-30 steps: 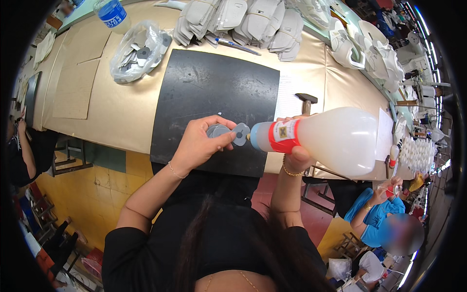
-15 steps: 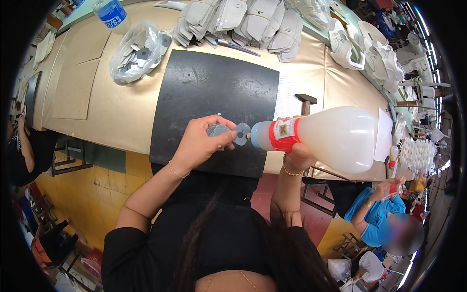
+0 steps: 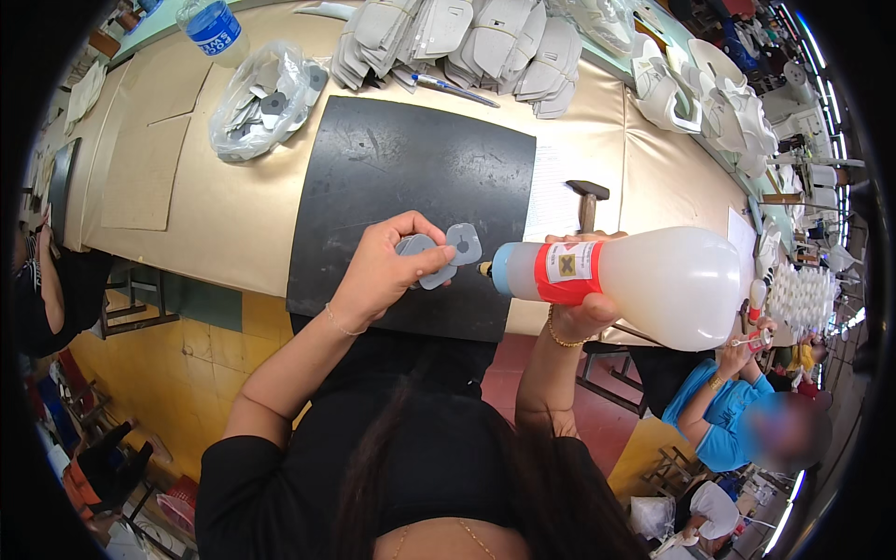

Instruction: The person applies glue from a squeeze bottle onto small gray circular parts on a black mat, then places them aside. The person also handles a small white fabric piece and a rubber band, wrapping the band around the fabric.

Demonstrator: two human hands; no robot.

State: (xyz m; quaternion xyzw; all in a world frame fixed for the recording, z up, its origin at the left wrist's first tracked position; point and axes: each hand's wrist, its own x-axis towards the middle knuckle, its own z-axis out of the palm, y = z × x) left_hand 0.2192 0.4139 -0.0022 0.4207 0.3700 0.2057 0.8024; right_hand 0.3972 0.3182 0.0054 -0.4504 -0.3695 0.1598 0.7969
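Over the black mat (image 3: 401,154), my left hand (image 3: 390,264) pinches several small grey rounded pieces (image 3: 463,244), fanned out between thumb and fingers. The outermost piece shows a darker shape at its middle. My right hand (image 3: 588,313) is wrapped round the neck of a translucent glue bottle (image 3: 686,287) with a red band and a light-blue collar. It lies on its side in the air, and its narrow nozzle (image 3: 485,269) points left, a short gap away from the outermost grey piece. Most of the right fingers are hidden behind the bottle.
A clear bag (image 3: 266,103) of grey pieces lies at the far left near a water bottle (image 3: 213,30). Stacked grey panels (image 3: 495,42) and a pen (image 3: 455,91) lie at the back. A hammer (image 3: 588,201) rests right of the mat. White shoe uppers (image 3: 665,89) line the right edge.
The glue bottle has shifted right, and its nozzle has come away from the grey piece. The outermost piece now sits higher and shows more of its face.
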